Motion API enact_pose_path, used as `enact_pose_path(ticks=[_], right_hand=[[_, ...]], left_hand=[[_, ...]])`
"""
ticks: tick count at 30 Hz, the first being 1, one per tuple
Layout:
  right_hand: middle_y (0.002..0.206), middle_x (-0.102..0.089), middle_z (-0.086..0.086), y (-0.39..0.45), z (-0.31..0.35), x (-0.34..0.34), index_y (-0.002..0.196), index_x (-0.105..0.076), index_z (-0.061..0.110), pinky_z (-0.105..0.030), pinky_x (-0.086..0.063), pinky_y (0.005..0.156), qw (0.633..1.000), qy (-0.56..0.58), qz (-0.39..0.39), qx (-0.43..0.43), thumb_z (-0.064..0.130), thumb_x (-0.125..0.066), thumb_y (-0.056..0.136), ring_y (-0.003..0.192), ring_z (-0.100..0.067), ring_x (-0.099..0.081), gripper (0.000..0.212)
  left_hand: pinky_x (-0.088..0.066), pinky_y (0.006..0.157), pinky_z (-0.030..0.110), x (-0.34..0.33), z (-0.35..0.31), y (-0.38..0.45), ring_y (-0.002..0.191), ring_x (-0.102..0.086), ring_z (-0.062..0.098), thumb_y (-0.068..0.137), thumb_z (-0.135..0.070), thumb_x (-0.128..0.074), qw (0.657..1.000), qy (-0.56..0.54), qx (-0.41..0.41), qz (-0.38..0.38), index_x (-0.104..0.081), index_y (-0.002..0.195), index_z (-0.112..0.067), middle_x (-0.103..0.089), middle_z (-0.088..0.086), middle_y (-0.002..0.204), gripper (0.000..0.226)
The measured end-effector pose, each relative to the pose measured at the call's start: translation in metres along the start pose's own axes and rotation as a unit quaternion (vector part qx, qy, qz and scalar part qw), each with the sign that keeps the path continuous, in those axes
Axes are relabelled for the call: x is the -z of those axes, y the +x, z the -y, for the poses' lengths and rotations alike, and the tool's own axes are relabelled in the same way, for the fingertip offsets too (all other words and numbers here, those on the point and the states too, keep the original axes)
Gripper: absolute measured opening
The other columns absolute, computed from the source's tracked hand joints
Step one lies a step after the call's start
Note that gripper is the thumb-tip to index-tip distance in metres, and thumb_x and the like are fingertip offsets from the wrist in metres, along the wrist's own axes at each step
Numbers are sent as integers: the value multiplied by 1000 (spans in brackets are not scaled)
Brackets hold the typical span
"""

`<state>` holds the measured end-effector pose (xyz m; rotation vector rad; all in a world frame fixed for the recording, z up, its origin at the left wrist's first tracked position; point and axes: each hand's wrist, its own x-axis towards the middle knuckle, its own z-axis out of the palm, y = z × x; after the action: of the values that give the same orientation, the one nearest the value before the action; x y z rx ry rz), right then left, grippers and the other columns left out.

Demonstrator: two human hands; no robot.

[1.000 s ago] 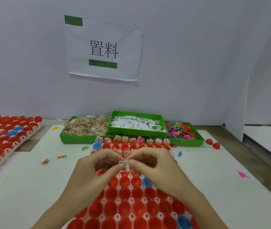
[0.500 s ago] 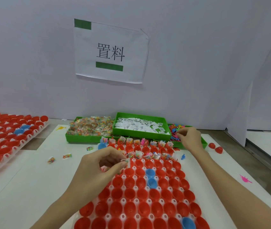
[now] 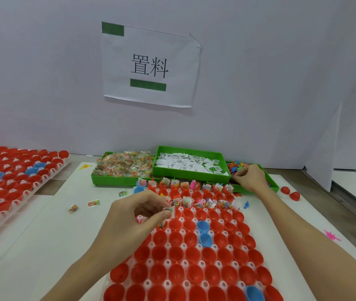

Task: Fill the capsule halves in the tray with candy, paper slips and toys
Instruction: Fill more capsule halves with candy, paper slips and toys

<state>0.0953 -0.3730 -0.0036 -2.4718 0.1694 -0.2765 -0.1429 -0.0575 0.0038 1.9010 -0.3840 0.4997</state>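
Left hand (image 3: 135,216) is hovering over the tray (image 3: 168,231), its thumb and forefinger pinching a paper slip (image 3: 172,211) together with what looks like a candy packet, just above the third row of capsule halves (image 3: 196,255). Right hand (image 3: 248,178) is reaching out to the toy bin (image 3: 274,187) at the far right, its fingers curled down among the toys (image 3: 237,166); whether it is gripping one yet, I cannot tell.

Filling is in its early part: only the two far rows are holding candy, slips and toys, while the many rows nearer the person are sitting bare. The step in hand seems to be loading the next bare half, at the left end of the third row. That calls for the left hand to be lowering its slip and packet into that half, and for the right hand to be lifting out a single toy and bringing it back to the same spot without snagging its neighbours.

Beyond the tray, the candy bin (image 3: 120,168) and slip bin (image 3: 191,164) are sitting side by side with the toy bin, a few loose packets are lying on the table (image 3: 31,246), and a second tray (image 3: 12,183) is standing at the left.

A second ago both hands were meeting over the tray, working the slip between them; half a second ago the right was already arriving at the toys. The left is holding its pinch unchanged.
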Motion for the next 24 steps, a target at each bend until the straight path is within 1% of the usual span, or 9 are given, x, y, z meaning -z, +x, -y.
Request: enact_pose_path(ticks=[3,5,7,9,11,14,17,21,24], right_hand=[[96,-76,-9,-12,0,6,92,-79,8,-36,-53,80,994,100,-46,9,20,-81,87,91,-22,-67,13],[94,-75,-6,-23,4,12,96,-75,9,-37,-56,81,980,186,-73,12,19,-81,87,94,-25,-70,15],[95,-75,-5,-41,12,18,107,-72,9,-36,-57,82,966,242,-82,23,20,-80,88,95,-24,-72,23],[95,-77,-3,-64,24,23,108,-74,11,-31,-59,80,956,279,-74,47,18,-81,87,92,-20,-73,22],[88,-78,2,-93,40,27,99,-77,15,-20,-58,70,950,297,-42,87,17,-83,84,85,-13,-75,16],[86,-79,4,-142,60,27,93,-79,17,-15,-58,68,935,320,53,145,16,-84,82,81,-10,-76,12],[85,-80,3,-181,76,23,91,-81,19,-19,-59,70,919,318,126,195,16,-84,84,80,-13,-77,9],[85,-79,8,-205,90,15,91,-81,23,-28,-63,78,914,259,166,263,19,-82,86,82,-10,-76,7],[88,-78,6,-211,89,13,96,-81,24,-33,-63,82,906,265,188,271,20,-78,91,84,-14,-76,8]], left_hand=[[-59,73,27,-1,0,0,81,-73,17,84,-28,-79,1000,11,-4,0,-76,92,-33,-75,-8,86,10],[-59,73,29,-1,-1,-1,80,-73,18,84,-28,-79,1000,9,-2,-2,-76,91,-32,-76,-7,85,9],[-59,72,30,0,-3,-2,78,-73,16,83,-26,-80,1000,11,-3,-10,-77,90,-32,-76,-7,83,9],[-59,72,30,3,-4,-1,77,-73,14,83,-22,-82,1000,21,-1,-14,-77,89,-32,-77,-9,84,13],[-60,73,32,5,-4,0,78,-74,14,83,-19,-83,1000,20,1,-21,-79,90,-29,-78,-9,86,13],[-60,75,32,6,-5,1,81,-74,12,80,-21,-84,999,21,-4,-28,-81,92,-27,-78,-11,88,14],[-60,78,32,4,-5,0,87,-76,12,78,-22,-85,1000,13,-13,-23,-82,93,-26,-79,-13,91,17],[-60,79,25,0,-4,-1,85,-76,8,77,-26,-85,999,23,-46,-10,-81,96,-26,-79,-14,90,19],[-59,78,21,-2,-4,-2,81,-76,6,77,-28,-85,998,39,-56,-16,-79,94,-24,-78,-15,86,19]])
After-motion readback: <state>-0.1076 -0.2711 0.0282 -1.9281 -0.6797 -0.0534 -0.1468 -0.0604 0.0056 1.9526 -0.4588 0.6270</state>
